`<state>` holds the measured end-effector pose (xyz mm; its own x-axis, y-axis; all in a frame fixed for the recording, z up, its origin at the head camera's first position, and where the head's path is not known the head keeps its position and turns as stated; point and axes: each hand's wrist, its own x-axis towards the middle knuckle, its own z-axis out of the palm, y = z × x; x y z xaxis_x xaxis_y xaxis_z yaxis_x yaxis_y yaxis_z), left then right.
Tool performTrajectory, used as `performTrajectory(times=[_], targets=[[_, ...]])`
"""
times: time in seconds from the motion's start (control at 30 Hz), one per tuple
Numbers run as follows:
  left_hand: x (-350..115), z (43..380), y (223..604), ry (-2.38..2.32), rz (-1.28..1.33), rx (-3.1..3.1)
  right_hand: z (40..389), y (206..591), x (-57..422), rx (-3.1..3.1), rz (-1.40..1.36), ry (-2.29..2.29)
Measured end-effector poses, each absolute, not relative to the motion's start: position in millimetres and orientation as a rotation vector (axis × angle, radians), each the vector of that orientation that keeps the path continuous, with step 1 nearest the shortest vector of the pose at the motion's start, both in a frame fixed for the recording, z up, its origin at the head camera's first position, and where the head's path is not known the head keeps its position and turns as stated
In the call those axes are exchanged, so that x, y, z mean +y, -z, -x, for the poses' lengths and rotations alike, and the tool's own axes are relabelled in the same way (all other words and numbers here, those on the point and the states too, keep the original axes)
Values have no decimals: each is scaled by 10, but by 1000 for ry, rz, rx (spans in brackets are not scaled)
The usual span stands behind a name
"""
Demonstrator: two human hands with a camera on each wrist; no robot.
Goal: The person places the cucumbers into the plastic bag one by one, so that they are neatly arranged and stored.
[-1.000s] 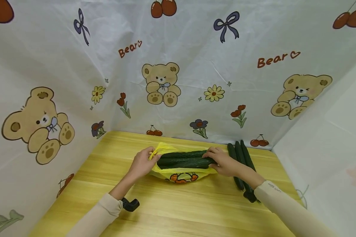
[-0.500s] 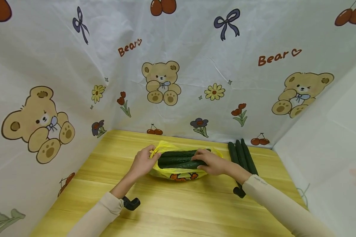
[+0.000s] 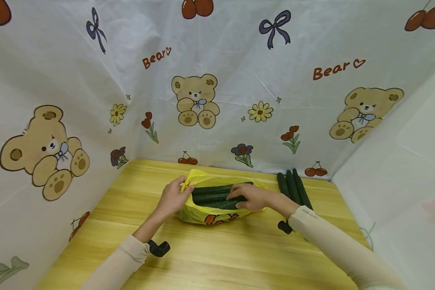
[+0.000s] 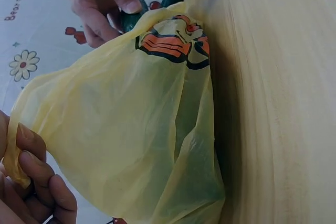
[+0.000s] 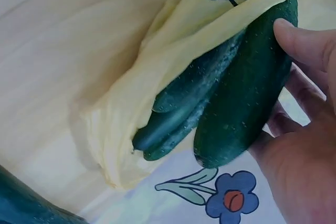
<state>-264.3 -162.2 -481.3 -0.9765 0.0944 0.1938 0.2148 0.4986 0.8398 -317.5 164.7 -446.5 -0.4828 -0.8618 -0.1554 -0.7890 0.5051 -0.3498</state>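
A yellow plastic bag (image 3: 192, 213) with an orange print lies on its side, its mouth spread. Several dark green cucumbers (image 3: 206, 197) lie side by side in it. At the bag's left end my left hand (image 3: 172, 196) pinches its yellow handle (image 4: 16, 150) between thumb and curled fingers. My right hand (image 3: 253, 196) reaches into the mouth at the right. In the right wrist view that hand's thumb and fingers grip one thick cucumber (image 5: 241, 93), which lies over the others. The far ends of the cucumbers are hidden by the bag.
Three more cucumbers (image 3: 293, 187) lie at the table's back right, partly behind my right forearm. The wooden table (image 3: 210, 253) meets a bear-print cloth (image 3: 224, 133) at the back. A black wrist-worn device (image 3: 160, 248) shows by my left sleeve.
My right hand has moved left with the cucumber, further into the bag. My left hand keeps its hold, and the bag's left edge stands slightly higher.
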Motion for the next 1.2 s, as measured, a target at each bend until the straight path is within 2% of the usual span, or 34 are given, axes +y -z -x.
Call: performTrajectory(times=[0.37, 0.97, 1.2], targets=[[-1610, 2650, 4784, 1493, 260, -2609, 3237, 4409, 1566, 2392, 1227, 150], [-1597, 2631, 4773, 1492, 222, -2623, 3356, 4231, 1428, 2356, 1200, 32], [-1593, 2626, 4776, 1498, 201, -2625, 3370, 4227, 1447, 2381, 1243, 144]])
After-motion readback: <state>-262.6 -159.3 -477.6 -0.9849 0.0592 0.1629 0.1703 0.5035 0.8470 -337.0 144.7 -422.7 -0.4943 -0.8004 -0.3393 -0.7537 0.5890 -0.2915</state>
